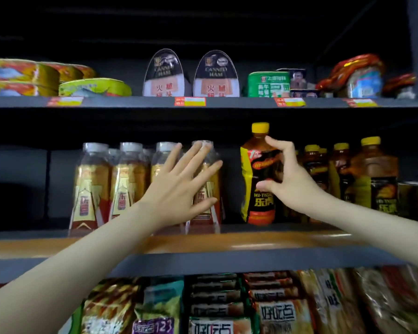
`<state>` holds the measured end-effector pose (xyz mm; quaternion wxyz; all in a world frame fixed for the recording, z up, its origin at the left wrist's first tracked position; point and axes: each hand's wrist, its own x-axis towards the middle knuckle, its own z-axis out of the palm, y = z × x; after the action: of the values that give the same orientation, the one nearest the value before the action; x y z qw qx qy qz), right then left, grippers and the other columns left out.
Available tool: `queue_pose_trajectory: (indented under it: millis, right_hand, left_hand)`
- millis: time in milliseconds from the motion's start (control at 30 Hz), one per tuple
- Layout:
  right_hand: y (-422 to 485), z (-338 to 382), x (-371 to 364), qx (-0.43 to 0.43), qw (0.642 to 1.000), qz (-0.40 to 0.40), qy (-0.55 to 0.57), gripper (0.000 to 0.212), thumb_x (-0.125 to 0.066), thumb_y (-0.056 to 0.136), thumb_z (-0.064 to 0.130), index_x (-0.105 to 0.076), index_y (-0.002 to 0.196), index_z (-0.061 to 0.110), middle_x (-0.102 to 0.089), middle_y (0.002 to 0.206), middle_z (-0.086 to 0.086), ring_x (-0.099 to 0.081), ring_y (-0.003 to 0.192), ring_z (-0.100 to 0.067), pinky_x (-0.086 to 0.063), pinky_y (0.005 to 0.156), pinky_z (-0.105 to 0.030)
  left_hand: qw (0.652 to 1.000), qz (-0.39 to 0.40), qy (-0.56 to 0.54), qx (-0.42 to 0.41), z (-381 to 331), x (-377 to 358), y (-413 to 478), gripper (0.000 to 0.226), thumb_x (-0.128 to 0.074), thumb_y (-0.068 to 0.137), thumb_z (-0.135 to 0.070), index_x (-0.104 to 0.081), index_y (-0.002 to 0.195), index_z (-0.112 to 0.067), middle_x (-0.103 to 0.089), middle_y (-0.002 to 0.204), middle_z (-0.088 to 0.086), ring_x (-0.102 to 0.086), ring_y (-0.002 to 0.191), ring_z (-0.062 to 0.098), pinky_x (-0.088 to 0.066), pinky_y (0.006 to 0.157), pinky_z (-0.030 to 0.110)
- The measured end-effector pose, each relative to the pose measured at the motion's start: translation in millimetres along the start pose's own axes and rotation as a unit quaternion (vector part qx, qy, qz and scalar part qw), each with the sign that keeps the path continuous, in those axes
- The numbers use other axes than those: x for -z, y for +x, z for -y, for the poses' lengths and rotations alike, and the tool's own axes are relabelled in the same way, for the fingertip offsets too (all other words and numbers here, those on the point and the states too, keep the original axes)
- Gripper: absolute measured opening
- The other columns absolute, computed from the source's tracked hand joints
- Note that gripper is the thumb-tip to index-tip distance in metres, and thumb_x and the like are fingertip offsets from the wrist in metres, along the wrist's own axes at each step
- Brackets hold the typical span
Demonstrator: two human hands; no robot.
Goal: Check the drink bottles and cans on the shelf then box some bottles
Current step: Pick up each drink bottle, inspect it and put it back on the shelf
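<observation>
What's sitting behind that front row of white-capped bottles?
More white caps peek between the front white-capped bottles, so a second row stands there. Their bodies are covered, and the left hand hides whatever is behind the rightmost ones.

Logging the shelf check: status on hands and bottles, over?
Left hand open, spread before the white-capped bottles. Right hand grips the yellow-capped bottle, upright. Nothing in front of it; matching bottles close at its right.
</observation>
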<state>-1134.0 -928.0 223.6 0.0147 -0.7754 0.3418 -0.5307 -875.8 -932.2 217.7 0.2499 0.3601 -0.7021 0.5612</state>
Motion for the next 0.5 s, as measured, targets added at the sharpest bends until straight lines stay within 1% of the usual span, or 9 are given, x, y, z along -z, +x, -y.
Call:
queue_pose_trajectory:
  millis: [33, 67, 133, 167, 200, 267, 400, 433, 500]
  right_hand:
    - [3, -3, -3, -0.013, 1.0, 0.009, -0.012, 0.083, -0.072, 0.084, 0.006, -0.021, 0.133, 0.048, -0.047, 0.104, 0.029, -0.052, 0.084, 0.024, -0.038, 0.069, 0.004]
    - [8, -7, -7, -0.028, 0.999, 0.018, -0.024, 0.082, -0.072, 0.084, 0.007, -0.021, 0.137, 0.044, -0.052, 0.101, 0.023, -0.057, 0.083, 0.017, -0.04, 0.068, 0.001]
    - [20, -15, -16, -0.065, 0.997, 0.036, -0.035, 0.083, -0.072, 0.085, 0.011, -0.018, 0.14, 0.041, -0.058, 0.102, 0.008, -0.063, 0.084, -0.001, -0.045, 0.069, -0.009]
    - [26, -20, -22, -0.085, 0.995, 0.043, -0.037, 0.082, -0.071, 0.086, 0.012, -0.017, 0.14, 0.041, -0.057, 0.105, 0.003, -0.063, 0.085, -0.008, -0.047, 0.071, -0.016]
    - [33, -24, -28, -0.104, 0.992, 0.051, -0.041, 0.082, -0.071, 0.086, 0.012, -0.016, 0.14, 0.04, -0.055, 0.108, 0.0, -0.06, 0.084, -0.01, -0.047, 0.072, -0.022]
    - [46, -34, -38, -0.134, 0.988, 0.06, -0.048, 0.08, -0.07, 0.087, 0.012, -0.016, 0.139, 0.039, -0.053, 0.112, -0.003, -0.056, 0.084, -0.01, -0.045, 0.075, -0.026]
    - [67, -53, -52, -0.142, 0.987, 0.071, -0.036, 0.08, -0.07, 0.086, 0.009, -0.017, 0.139, 0.037, -0.054, 0.125, -0.006, -0.058, 0.092, -0.014, -0.047, 0.063, -0.019]
    - [70, -57, -56, -0.14, 0.987, 0.071, -0.031, 0.081, -0.07, 0.085, 0.008, -0.017, 0.139, 0.037, -0.054, 0.126, -0.005, -0.058, 0.095, -0.015, -0.048, 0.067, -0.02]
    - [75, -63, -62, -0.131, 0.989, 0.073, -0.016, 0.081, -0.07, 0.085, 0.007, -0.018, 0.139, 0.036, -0.057, 0.125, -0.005, -0.057, 0.101, -0.016, -0.049, 0.078, -0.027]
  left_hand:
    - [1.0, 0.0, 0.0, -0.005, 0, -4, 0, 0.068, -0.034, 0.093, -0.059, -0.041, 0.147, -0.018, -0.03, 0.154, 0.02, -0.025, 0.144, 0.033, -0.009, 0.118, 0.051]
    - [1.0, -0.001, 0.001, -0.008, 0, -7, -1, 0.068, -0.032, 0.094, -0.059, -0.04, 0.147, -0.019, -0.029, 0.155, 0.019, -0.024, 0.145, 0.032, -0.008, 0.118, 0.051]
    - [1.0, -0.003, 0.002, -0.014, 3, -12, 0, 0.068, -0.03, 0.095, -0.06, -0.038, 0.148, -0.02, -0.028, 0.156, 0.018, -0.023, 0.145, 0.032, -0.009, 0.118, 0.051]
    - [1.0, -0.002, 0.0, -0.018, 4, -14, 0, 0.068, -0.029, 0.095, -0.06, -0.037, 0.149, -0.02, -0.027, 0.155, 0.019, -0.023, 0.145, 0.032, -0.01, 0.118, 0.051]
    - [1.0, -0.001, -0.004, -0.022, 5, -15, 1, 0.068, -0.028, 0.096, -0.06, -0.036, 0.149, -0.019, -0.027, 0.155, 0.019, -0.022, 0.146, 0.032, -0.011, 0.118, 0.05]
    - [1.0, -0.003, -0.007, -0.03, 7, -17, 1, 0.067, -0.026, 0.097, -0.06, -0.034, 0.15, -0.019, -0.026, 0.156, 0.02, -0.019, 0.146, 0.032, -0.012, 0.118, 0.05]
    - [0.999, -0.013, 0.0, -0.037, 9, -19, 1, 0.067, -0.025, 0.098, -0.06, -0.034, 0.15, -0.018, -0.024, 0.156, 0.02, -0.017, 0.147, 0.032, -0.014, 0.118, 0.05]
    - [0.999, -0.016, 0.002, -0.036, 9, -20, 1, 0.067, -0.025, 0.098, -0.059, -0.034, 0.149, -0.018, -0.023, 0.156, 0.02, -0.017, 0.147, 0.033, -0.014, 0.118, 0.05]
    - [0.999, -0.018, 0.01, -0.035, 9, -20, 2, 0.067, -0.026, 0.098, -0.059, -0.036, 0.149, -0.017, -0.023, 0.157, 0.02, -0.018, 0.146, 0.033, -0.014, 0.118, 0.05]
